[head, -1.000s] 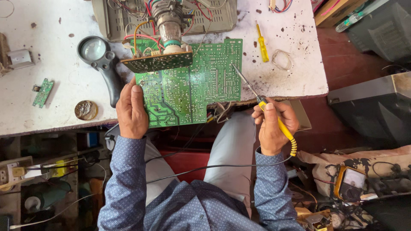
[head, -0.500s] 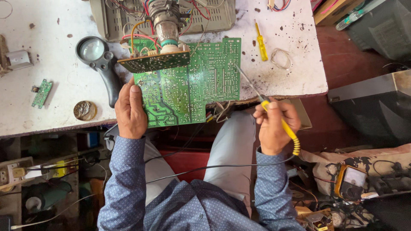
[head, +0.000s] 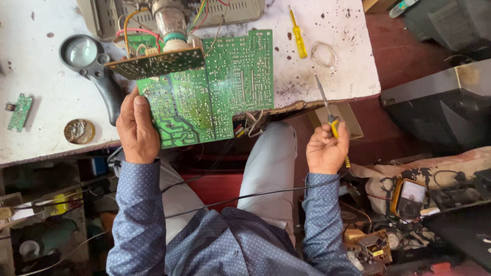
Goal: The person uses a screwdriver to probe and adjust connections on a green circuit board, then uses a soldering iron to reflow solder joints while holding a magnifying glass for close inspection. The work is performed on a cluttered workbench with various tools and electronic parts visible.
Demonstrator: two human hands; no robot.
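A large green circuit board [head: 215, 92] lies solder side up at the white bench's front edge. My left hand [head: 137, 128] grips its lower left corner, thumb on top. A smaller brown board [head: 156, 62], wired to a tube neck [head: 169, 20], rests tilted on the green board's upper left. My right hand [head: 326, 148] is off the board, to the right of the bench's front edge. It holds a yellow-handled soldering iron [head: 330, 120] with the thin metal tip pointing up and a black cord running down across my lap.
On the white stained bench [head: 46, 102]: a black magnifying glass [head: 89, 61], a round tin [head: 79, 131], a small green board [head: 19, 112], a yellow screwdriver [head: 297, 33], a coil of solder wire [head: 323, 53]. A dark television casing [head: 440, 110] stands right; a yellow multimeter [head: 410, 197] lies below.
My right hand has drawn the soldering iron away from the green board, rightward and down past the bench edge. My left hand keeps its hold on the board's corner.
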